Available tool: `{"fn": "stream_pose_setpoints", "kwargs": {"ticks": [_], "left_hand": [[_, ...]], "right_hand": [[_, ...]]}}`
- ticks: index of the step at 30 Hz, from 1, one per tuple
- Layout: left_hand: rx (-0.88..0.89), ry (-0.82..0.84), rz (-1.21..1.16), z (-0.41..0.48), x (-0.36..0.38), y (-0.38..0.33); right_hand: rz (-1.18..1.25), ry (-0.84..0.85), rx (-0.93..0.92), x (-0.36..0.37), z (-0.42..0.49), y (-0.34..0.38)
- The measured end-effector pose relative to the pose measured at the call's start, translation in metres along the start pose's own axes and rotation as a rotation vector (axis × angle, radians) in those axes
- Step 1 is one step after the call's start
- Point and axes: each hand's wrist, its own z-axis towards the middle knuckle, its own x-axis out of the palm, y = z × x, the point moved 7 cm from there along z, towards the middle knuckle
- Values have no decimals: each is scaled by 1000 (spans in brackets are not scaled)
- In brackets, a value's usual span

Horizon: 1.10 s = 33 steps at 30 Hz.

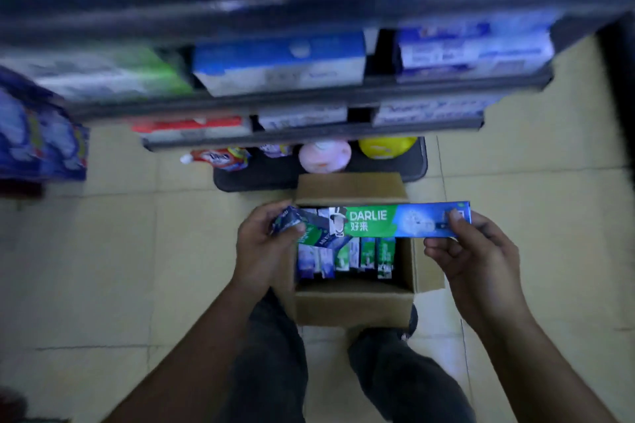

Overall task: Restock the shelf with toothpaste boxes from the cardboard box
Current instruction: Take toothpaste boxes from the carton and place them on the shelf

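Toothpaste box (385,223) lies crosswise below the shelf (309,94), right hand (477,251) pinching its end, left hand (263,245) gripping a second box (287,221).

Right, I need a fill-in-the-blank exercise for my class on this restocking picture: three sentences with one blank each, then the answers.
1. The right hand pinches the end of a toothpaste box branded ____.
2. The left hand grips a second toothpaste box, so the person holds ____ boxes in all.
3. The open cardboard box stands on the tiled ____.

Missing words: DARLIE; two; floor.
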Motion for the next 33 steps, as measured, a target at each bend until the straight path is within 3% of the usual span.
{"fn": "stream_pose_setpoints", "kwargs": {"ticks": [8,13,15,22,27,33], "left_hand": [[163,-44,-424,-34,-112,-195],[302,-314,-412,-51,-193,-270],[321,-354,-354,-53,-217,-288],[197,-35,-119,-49,-232,-310],[119,-139,-132,-32,-268,-303],[161,-115,-102,-6,-292,-312]], "right_hand": [[61,280,-113,153,-100,102],[30,357,-227,221,-152,144],[17,367,-274,241,-166,154],[30,410,-288,308,-189,128],[-16,336,-275,343,-179,96],[-411,170,-476,374,-160,85]]}}
